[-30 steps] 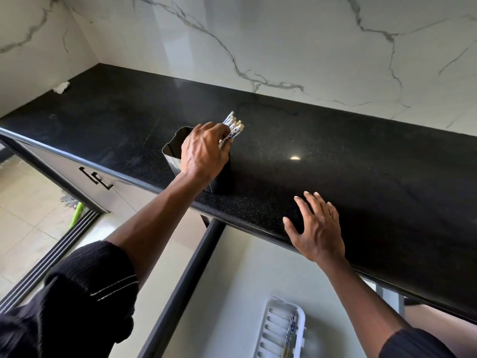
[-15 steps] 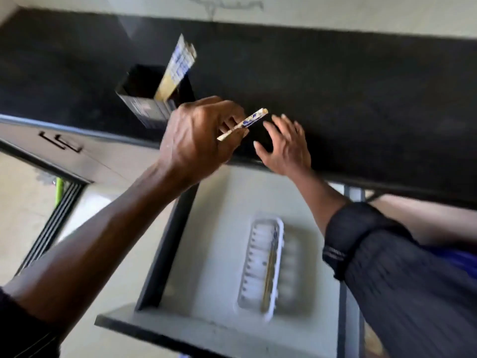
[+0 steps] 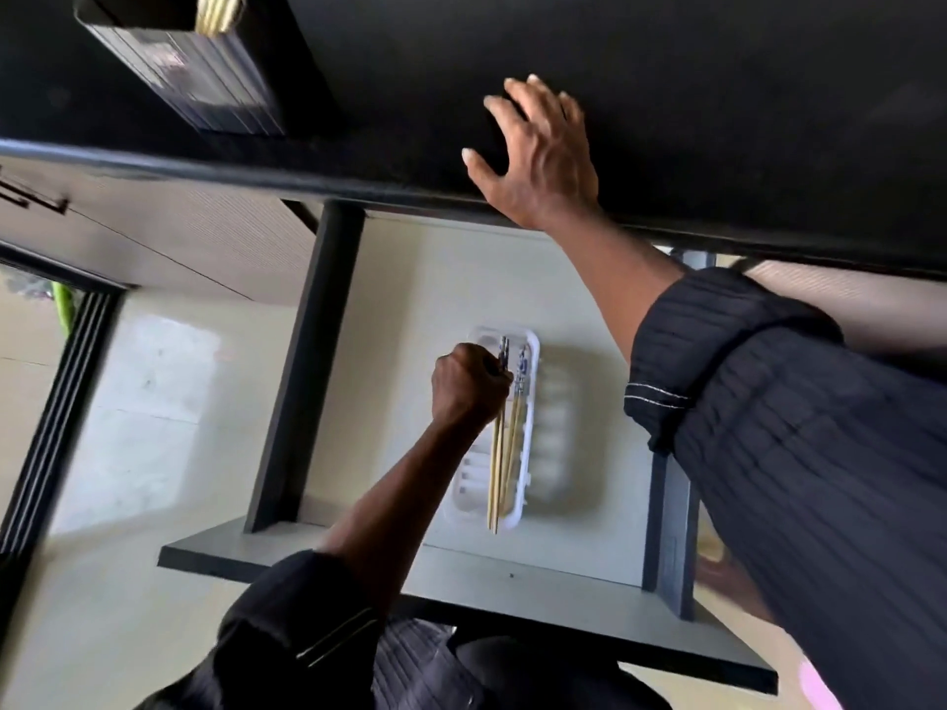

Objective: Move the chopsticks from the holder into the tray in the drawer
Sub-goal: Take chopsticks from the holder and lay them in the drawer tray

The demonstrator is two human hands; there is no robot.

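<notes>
The chopsticks [image 3: 495,463] in hand are pale wooden sticks with blue-patterned tops. They lie lengthwise over the left part of the white slotted tray [image 3: 556,443], and their thin tips reach just past its near rim. Whether they touch the tray cannot be told. The left hand [image 3: 469,384] grips them near the patterned end in a closed fist, fingers curled round the sticks, knuckles toward the camera. Just beside them, to the right, another chopstick [image 3: 518,402] of the same kind lies in the tray, apart from the hand. The tray sits on the pale floor of the open drawer [image 3: 405,310], nearer its right side, between dark side walls and behind the grey drawer front [image 3: 461,576]. Above the drawer runs the black countertop [image 3: 743,105], where the right hand [image 3: 543,161] rests palm down near the front edge, fingers spread wide and holding nothing, its arm in a dark ribbed sleeve [image 3: 779,412]. Well apart, at the far left of the countertop, stands the dark holder [image 3: 205,89], with more chopsticks in the holder [image 3: 218,12] poking up out of its top. Motion blur softens the finer details.
</notes>
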